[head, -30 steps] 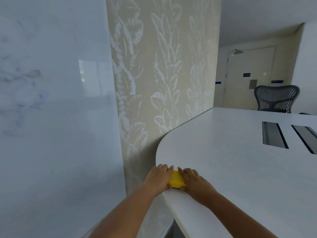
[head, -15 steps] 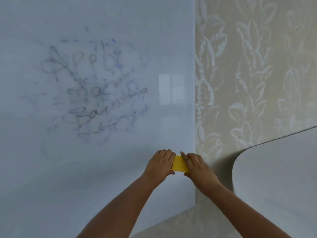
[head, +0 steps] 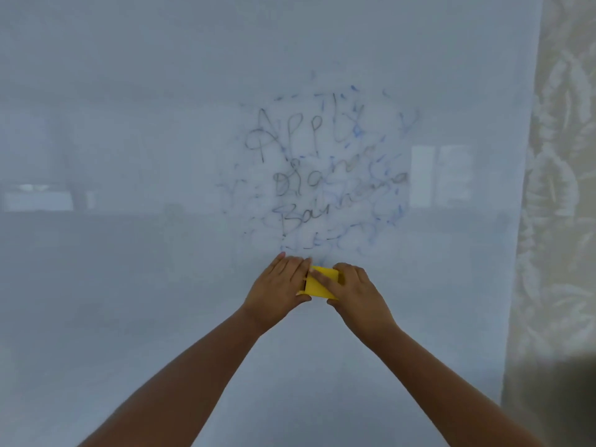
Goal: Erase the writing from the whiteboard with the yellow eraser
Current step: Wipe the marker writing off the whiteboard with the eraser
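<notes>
A glossy whiteboard (head: 129, 285) fills most of the view. Smudged black and blue writing (head: 319, 175) sits in its upper middle, in several lines with streaks around them. Just below the writing, a small yellow eraser (head: 317, 285) is held against the board between both hands. My left hand (head: 279, 287) grips its left end with fingers pointing up. My right hand (head: 354, 290) covers its right end, one finger lying across the yellow face. Most of the eraser is hidden by the fingers.
The whiteboard's right edge meets a beige wall with a pale leaf pattern (head: 561, 188). A dark blurred corner (head: 577, 398) shows at the lower right. Window reflections (head: 440, 175) glint on the board right of the writing.
The view swung left from the white table to face the whiteboard. Both hands carried the eraser off the table edge and up to just under the writing.
</notes>
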